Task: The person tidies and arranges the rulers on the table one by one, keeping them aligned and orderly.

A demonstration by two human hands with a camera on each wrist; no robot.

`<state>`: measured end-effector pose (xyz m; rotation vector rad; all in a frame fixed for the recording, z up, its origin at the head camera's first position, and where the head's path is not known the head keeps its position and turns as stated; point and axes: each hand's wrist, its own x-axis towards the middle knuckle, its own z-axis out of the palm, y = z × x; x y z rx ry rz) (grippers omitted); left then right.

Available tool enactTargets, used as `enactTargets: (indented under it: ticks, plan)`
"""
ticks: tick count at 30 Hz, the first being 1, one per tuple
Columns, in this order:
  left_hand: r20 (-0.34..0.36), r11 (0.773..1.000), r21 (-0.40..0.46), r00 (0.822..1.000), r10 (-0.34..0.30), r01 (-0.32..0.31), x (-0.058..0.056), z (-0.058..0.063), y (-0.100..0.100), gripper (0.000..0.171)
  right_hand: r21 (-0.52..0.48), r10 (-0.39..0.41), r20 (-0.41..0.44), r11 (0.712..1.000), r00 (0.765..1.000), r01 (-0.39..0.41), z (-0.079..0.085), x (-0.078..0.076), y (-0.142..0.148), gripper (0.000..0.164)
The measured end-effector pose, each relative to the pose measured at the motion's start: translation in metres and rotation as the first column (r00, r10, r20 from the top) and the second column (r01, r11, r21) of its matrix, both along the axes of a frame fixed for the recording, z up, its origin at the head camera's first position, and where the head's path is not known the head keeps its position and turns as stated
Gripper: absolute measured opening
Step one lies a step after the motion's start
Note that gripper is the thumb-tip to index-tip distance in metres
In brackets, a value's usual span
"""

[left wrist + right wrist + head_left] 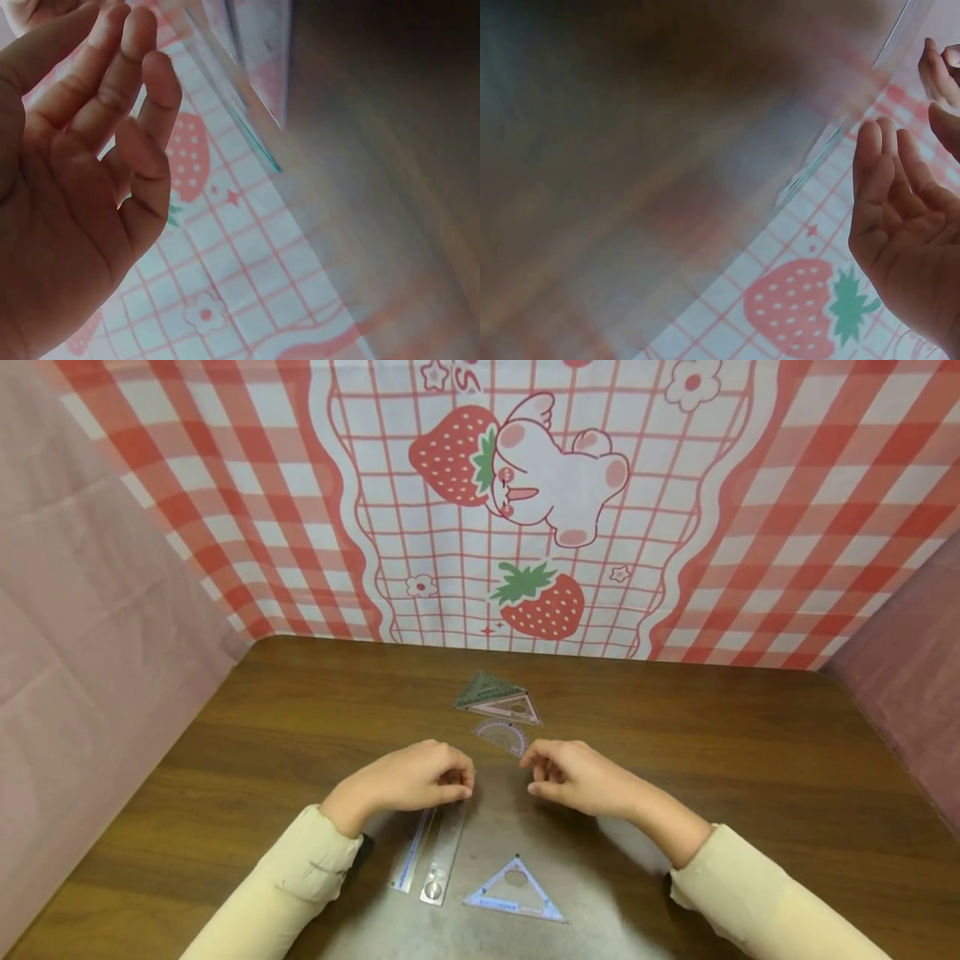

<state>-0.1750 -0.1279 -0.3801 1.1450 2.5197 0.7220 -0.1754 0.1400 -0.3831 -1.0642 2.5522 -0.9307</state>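
Observation:
My left hand [408, 777] hovers over the table with its fingers loosely bent and nothing visible in it. Below it lie a clear ruler with blue markings [409, 860] and a silvery ruler [442, 864], their far ends partly hidden by the hand. Facing it, my right hand [581, 779] is also loosely curled and holds nothing; its fingertips are near a clear protractor with purple markings [501, 735]. Nearer to me lies a clear set square with blue markings [498, 906]. Both wrist views show relaxed fingers, palms turned toward each other.
Behind the protractor, a dark green set square [486, 689] lies against a pinkish clear set square [491, 707]. The brown wooden table [750, 760] ends at a red checked strawberry cloth [750, 568]. Pink cloth [97, 610] hangs at either side.

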Motion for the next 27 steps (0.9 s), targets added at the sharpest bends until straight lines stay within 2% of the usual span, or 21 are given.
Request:
enactTargets:
  ticks: [4,7,15,20,27]
  plan:
    - [-0.027,0.998,0.003,0.997,0.068,-0.068,-0.012,0.004,-0.006,0.008,-0.027,-0.095,-0.04,0.995,0.995,0.094,0.002,-0.016,0.0,0.022]
    - [-0.047,0.996,0.007,0.994,0.095,-0.094,-0.02,0.005,-0.01,0.007,-0.047,-0.156,-0.062,0.987,0.986,0.153,0.003,-0.027,-0.001,0.022]
    - [-0.092,0.984,0.009,0.98,0.177,-0.176,-0.043,0.003,-0.017,0.007,-0.079,-0.24,-0.106,0.969,0.965,0.232,0.001,-0.052,-0.006,0.023]
    - [-0.086,0.963,0.011,0.959,0.269,-0.27,-0.059,0.001,-0.017,0.01,-0.067,-0.277,-0.097,0.96,0.956,0.271,0.002,-0.068,-0.01,0.023]
    - [-0.092,0.924,-0.011,0.921,0.379,-0.381,-0.079,-0.003,-0.014,0.018,-0.013,-0.339,-0.082,0.941,0.937,0.339,0.004,-0.09,-0.014,0.028]
